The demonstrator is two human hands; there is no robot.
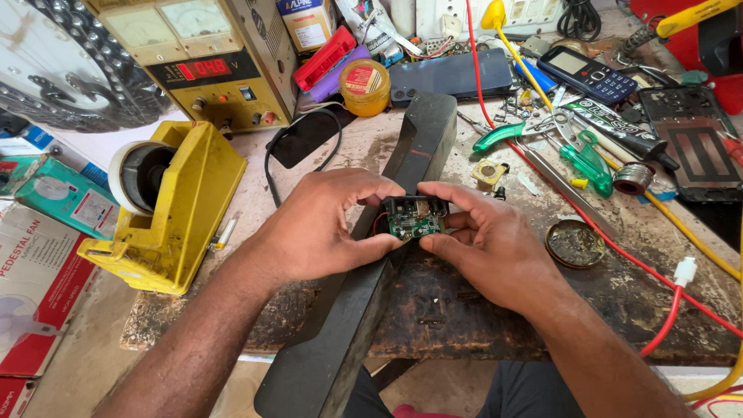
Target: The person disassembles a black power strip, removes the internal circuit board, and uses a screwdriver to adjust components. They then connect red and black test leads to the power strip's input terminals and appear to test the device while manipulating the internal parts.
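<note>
Both forearms are reaching in from the 6 o'clock edge, the left from about 7 o'clock, the right from about 5 o'clock, converging at centre. Left hand (329, 224) is lying palm down, fingers curled inward toward 3 o'clock, thumb tucked beneath. Right hand (495, 240) is mirroring it, fingers bent toward 9 o'clock. Fingertips of both are pinching close together, nearly meeting.

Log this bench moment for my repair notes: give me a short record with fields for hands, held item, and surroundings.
left hand: grips the left side of the small open black case
right hand: grips its right side, fingers over the top edge
held item: case showing a green circuit board with a red wire
under the hands: long black panel lying across the workbench
left of the hands: yellow tape dispenser
right of the hands: round tin, green-handled screwdriver
</note>
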